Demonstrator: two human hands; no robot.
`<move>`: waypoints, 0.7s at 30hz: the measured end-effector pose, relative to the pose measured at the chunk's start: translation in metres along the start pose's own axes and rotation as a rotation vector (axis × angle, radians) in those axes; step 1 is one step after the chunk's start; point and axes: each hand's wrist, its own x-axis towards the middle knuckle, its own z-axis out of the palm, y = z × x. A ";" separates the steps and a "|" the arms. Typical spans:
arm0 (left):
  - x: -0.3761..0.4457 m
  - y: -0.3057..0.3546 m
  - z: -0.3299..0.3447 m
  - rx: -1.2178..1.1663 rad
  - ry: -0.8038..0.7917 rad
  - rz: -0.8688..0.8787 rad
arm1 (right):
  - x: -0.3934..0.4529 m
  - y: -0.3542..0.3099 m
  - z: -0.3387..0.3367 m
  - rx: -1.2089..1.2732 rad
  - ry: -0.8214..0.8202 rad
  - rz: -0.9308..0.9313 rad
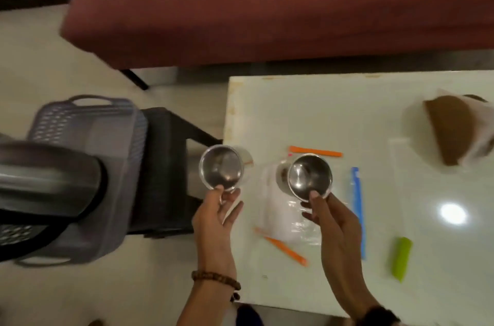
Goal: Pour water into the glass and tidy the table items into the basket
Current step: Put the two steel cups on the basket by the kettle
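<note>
My left hand (217,214) pinches the near rim of a small steel bowl (221,167), held in the air over the table's left edge. Another steel bowl (309,176) is gripped by its rim in my right hand (330,221), above a clear plastic bag (288,221) on the white table (334,112). A grey plastic basket (88,165) rests on a black stool to the left of the table. A large steel jug or flask (48,178) lies across the basket, blurred, so I cannot tell exactly how it rests.
On the table lie two orange clips (315,151) (286,248), a blue clip (357,208), a green clip (401,259) and a bagged brown item (449,128) at far right. A dark red sofa (267,5) stands beyond the table.
</note>
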 end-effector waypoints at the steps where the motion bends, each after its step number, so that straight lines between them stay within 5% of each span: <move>1: 0.012 0.022 -0.017 -0.008 0.024 0.034 | 0.003 -0.006 0.029 -0.012 -0.061 -0.022; 9: 0.126 0.152 -0.096 -0.052 0.181 0.136 | 0.040 -0.055 0.236 -0.111 -0.500 -0.169; 21: 0.274 0.196 -0.101 -0.154 0.421 -0.042 | 0.087 -0.048 0.393 -0.814 -0.650 -0.381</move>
